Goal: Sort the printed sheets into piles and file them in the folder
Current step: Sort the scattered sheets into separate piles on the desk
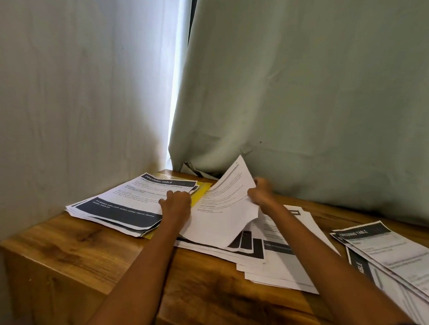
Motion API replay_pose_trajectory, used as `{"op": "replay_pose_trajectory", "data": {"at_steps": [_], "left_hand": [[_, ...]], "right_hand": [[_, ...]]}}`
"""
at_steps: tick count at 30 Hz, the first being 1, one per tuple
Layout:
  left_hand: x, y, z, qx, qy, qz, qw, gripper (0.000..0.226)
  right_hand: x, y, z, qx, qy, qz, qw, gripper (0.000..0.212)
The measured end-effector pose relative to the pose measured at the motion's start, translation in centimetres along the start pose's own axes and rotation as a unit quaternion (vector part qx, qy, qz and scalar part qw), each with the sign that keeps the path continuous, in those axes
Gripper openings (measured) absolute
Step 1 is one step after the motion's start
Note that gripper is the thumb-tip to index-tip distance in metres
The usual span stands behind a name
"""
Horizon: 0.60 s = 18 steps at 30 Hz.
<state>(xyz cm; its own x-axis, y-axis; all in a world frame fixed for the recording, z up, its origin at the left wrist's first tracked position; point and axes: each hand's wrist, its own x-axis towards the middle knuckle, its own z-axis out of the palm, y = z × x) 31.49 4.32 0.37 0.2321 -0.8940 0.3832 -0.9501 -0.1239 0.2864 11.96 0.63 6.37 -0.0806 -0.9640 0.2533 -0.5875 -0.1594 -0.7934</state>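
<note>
A printed sheet (221,208) stands lifted and tilted between my hands. My right hand (261,192) pinches its right edge. My left hand (176,206) is curled at the sheet's left edge; whether it grips the sheet is hidden. To the left, a pile of sheets headed "DRESSING TABLE" (134,203) lies on a yellow folder (202,190), of which only an edge shows. Under the lifted sheet spreads a loose middle pile (276,257). A third pile (388,251) lies at the right edge.
The wooden table (89,243) stands in a corner against a pale wall on the left. A green curtain (308,104) hangs behind, its hem touching the table's back edge. A bright gap shows between wall and curtain.
</note>
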Motion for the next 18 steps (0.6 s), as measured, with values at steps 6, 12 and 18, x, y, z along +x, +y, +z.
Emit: {"op": "replay_pose_trajectory", "data": {"at_steps": [6,12,18], "left_hand": [[-0.2,0.4,-0.1,-0.031,-0.014,0.006,0.999,0.021],[-0.5,1.0,-0.4,0.016,-0.025,0.022,0.999,0.032],[-0.9,1.1,-0.4,0.034,0.016,0.050,0.998,0.027]], "right_hand": [[0.6,0.1,-0.4,-0.011,0.008,0.001,1.000,0.033],[1.1,0.6,-1.2,0.053,0.002,-0.002,0.999,0.040],[0.7,1.3,2.6,0.075,-0.016,0.021,0.997,0.042]]}}
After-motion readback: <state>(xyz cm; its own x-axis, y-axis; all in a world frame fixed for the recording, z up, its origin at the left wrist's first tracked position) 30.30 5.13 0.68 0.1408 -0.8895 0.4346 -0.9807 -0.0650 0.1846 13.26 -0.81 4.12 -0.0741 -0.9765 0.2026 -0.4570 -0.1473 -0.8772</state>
